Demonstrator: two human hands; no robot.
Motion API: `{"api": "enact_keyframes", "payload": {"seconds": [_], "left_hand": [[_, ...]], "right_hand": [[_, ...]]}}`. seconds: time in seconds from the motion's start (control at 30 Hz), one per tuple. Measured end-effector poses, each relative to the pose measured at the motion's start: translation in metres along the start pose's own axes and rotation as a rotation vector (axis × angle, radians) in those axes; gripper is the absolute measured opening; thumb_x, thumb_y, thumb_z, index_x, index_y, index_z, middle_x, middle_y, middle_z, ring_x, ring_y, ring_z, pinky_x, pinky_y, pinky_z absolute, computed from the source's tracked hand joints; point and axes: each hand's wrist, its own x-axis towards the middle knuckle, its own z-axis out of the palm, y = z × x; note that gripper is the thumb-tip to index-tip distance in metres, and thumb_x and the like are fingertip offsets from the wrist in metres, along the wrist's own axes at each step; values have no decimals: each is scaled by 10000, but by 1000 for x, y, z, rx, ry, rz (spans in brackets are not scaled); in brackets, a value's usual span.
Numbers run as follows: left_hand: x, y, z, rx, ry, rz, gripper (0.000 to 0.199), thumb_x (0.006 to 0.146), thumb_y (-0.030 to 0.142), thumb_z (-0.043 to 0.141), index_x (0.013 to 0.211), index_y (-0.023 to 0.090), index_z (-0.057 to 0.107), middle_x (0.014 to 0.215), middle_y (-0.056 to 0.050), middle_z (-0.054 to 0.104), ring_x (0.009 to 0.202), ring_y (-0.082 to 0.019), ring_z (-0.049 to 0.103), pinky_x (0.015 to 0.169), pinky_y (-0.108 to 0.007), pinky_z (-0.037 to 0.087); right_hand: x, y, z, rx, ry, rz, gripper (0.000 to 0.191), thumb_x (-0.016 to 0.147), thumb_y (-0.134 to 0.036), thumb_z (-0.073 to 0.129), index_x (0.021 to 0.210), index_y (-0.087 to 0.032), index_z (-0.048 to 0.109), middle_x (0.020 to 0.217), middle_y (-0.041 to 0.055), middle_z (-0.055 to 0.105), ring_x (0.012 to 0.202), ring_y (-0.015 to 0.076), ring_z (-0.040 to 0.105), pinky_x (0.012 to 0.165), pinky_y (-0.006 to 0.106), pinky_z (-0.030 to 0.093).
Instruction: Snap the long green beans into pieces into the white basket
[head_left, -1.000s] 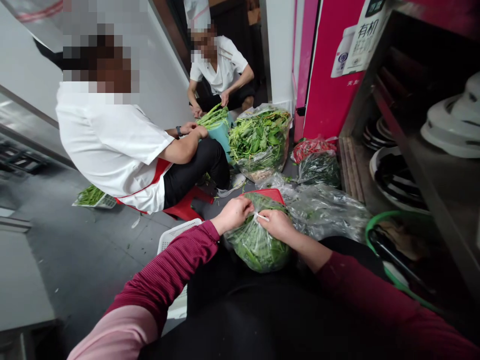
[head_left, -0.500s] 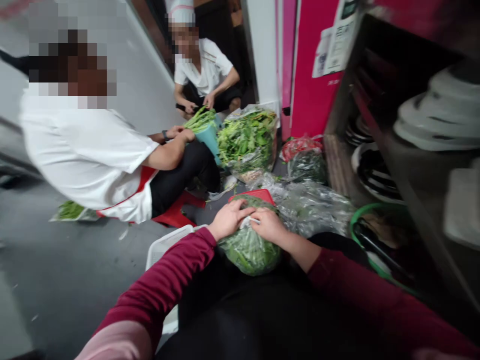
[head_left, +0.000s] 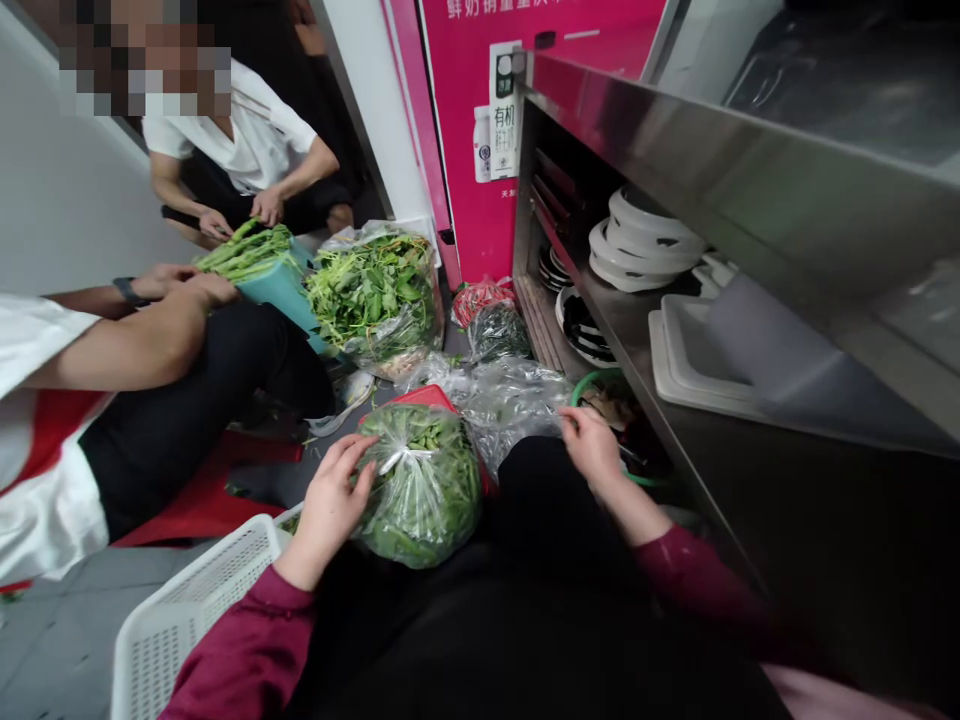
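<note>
A tied clear plastic bag of green leaves (head_left: 424,500) rests at my lap, its gathered knot on top. My left hand (head_left: 341,495) is at the bag's left side, fingers curved and apart, with the fingertips against the plastic. My right hand (head_left: 592,445) is off to the right, beside a crumpled clear plastic bag (head_left: 510,400); its fingers are bent together near that bag's edge, and whether they pinch the plastic is too small to tell. Part of a red container (head_left: 431,395) shows behind the tied bag.
A white perforated basket (head_left: 195,590) stands at my left. Two people handle green stalks (head_left: 251,252) over a blue-green container (head_left: 277,295). Beyond are a large bag of leafy greens (head_left: 375,295) and a green-rimmed basket (head_left: 600,378). A metal shelf (head_left: 630,330) with dishes borders the right.
My hands have parted from the bag's knot, the right one moving away to the right. The view has turned to the right, showing more of the shelf.
</note>
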Motion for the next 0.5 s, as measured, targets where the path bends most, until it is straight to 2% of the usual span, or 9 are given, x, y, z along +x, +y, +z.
{"api": "enact_keyframes", "payload": {"seconds": [0.03, 0.07, 0.1, 0.17, 0.27, 0.33, 0.4, 0.5], "left_hand": [[-8, 0, -3, -30, 26, -27, 282, 824, 310, 442, 1061, 204, 552, 1092, -64, 546, 947, -173, 558, 825, -279, 466], [-16, -1, -6, -52, 41, -46, 260, 824, 314, 447, 1025, 199, 566, 1049, -60, 570, 907, -166, 573, 793, -268, 477], [-26, -1, -9, -67, 48, -56, 240, 823, 314, 452, 986, 196, 580, 1008, -54, 592, 884, -163, 582, 778, -262, 482], [-48, 1, -14, -81, 41, -71, 211, 824, 304, 450, 919, 195, 603, 943, -44, 625, 878, -160, 592, 789, -261, 481], [-80, 6, -20, -104, -22, -153, 218, 839, 269, 421, 887, 200, 622, 899, -32, 652, 851, -145, 606, 791, -253, 481], [-97, 8, -23, -121, -44, -255, 231, 843, 251, 408, 892, 201, 628, 894, -29, 661, 830, -138, 613, 778, -246, 483], [-111, 9, -26, -133, -37, -347, 235, 841, 244, 405, 890, 201, 632, 891, -25, 666, 822, -136, 616, 774, -243, 480], [-128, 11, -30, -144, -13, -425, 236, 834, 243, 409, 885, 208, 636, 900, -17, 667, 831, -136, 613, 784, -240, 471]], "right_hand": [[4, 26, 3, -132, -70, 140, 241, 785, -159, 455, 950, -141, 630, 954, 139, 617, 890, 242, 570, 780, 345, 421], [7, 49, 7, -235, -167, 221, 251, 768, -173, 481, 966, -127, 628, 958, 158, 616, 872, 257, 578, 745, 352, 432], [8, 68, 12, -321, -223, 239, 271, 756, -201, 510, 988, -115, 620, 968, 172, 613, 889, 268, 575, 744, 355, 433], [7, 94, 25, -466, -258, 181, 338, 745, -271, 546, 1024, -89, 602, 1008, 195, 594, 980, 294, 541, 779, 363, 425], [6, 118, 44, -587, -253, 170, 374, 775, -375, 480, 1057, -160, 597, 1021, 175, 588, 948, 334, 548, 693, 428, 450], [13, 131, 54, -575, -287, 91, 377, 829, -366, 345, 1009, -195, 628, 961, 163, 612, 893, 328, 575, 707, 463, 445], [23, 142, 61, -515, -349, 74, 416, 841, -334, 269, 976, -222, 646, 937, 139, 633, 845, 300, 604, 744, 452, 452], [35, 147, 65, -490, -386, 107, 405, 810, -345, 293, 866, -231, 678, 892, 140, 648, 874, 297, 613, 796, 426, 461]]}}
